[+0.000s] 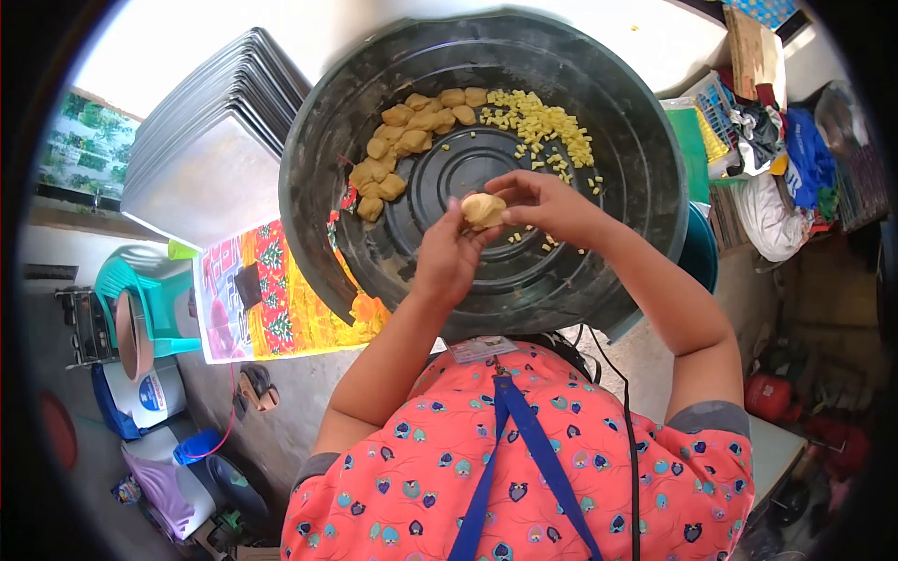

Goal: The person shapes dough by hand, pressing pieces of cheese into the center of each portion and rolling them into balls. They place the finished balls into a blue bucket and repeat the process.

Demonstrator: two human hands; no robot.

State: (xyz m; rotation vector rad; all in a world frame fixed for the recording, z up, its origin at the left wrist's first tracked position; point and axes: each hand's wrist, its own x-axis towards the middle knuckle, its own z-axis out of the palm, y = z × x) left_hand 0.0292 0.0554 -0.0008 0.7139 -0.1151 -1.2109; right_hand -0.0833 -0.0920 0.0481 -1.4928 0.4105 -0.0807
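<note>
My left hand (pixel 447 254) and my right hand (pixel 545 201) meet over a large black tub (pixel 645 159), both closed around one pale dough piece (pixel 484 208). Inside the tub, at its far side, lies a heap of shaped golden dough pieces (pixel 407 140). To the right of that heap sits a pile of small yellow cubes (pixel 543 126), with a few cubes scattered on the tub floor near my right hand.
A stack of metal trays (pixel 210 140) stands left of the tub. A colourful printed mat (pixel 267 299) lies under the tub's left edge. A teal plastic stool (pixel 150 290) is at far left. Clothes and bags (pixel 776 159) crowd the right side.
</note>
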